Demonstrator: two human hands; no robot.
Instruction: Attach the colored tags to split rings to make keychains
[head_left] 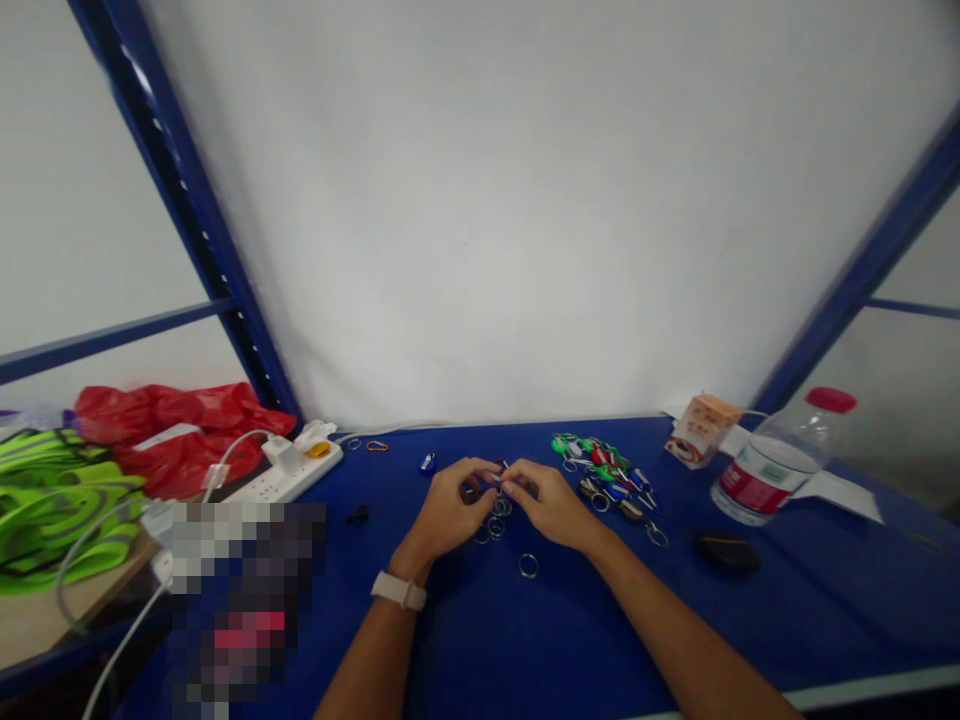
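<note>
My left hand (pixel 455 505), a pale band round its wrist, pinches with thumb and forefinger. Fingertip to fingertip with it, my right hand (pixel 550 503) is closed in a pinch too. Something small and shiny shows between them, mostly covered by the fingers, so its kind cannot be told. Just below the hands lie several metal split rings (pixel 496 527), and a single split ring (pixel 529 566) sits nearer to me. A small blue piece (pixel 427 463) rests beyond my left hand. To the right of my right hand is a pile of green, red, blue and black keychains (pixel 604 465) with rings.
An orange carabiner (pixel 377 446) and a small black object (pixel 358 515) lie left. A white power strip (pixel 289 477), red plastic bag (pixel 187 430) and yellow-green reflective straps (pixel 67 510) are farther left. Rightward stand a small box (pixel 701 430), a water bottle (pixel 772 465) and a black pouch (pixel 726 551).
</note>
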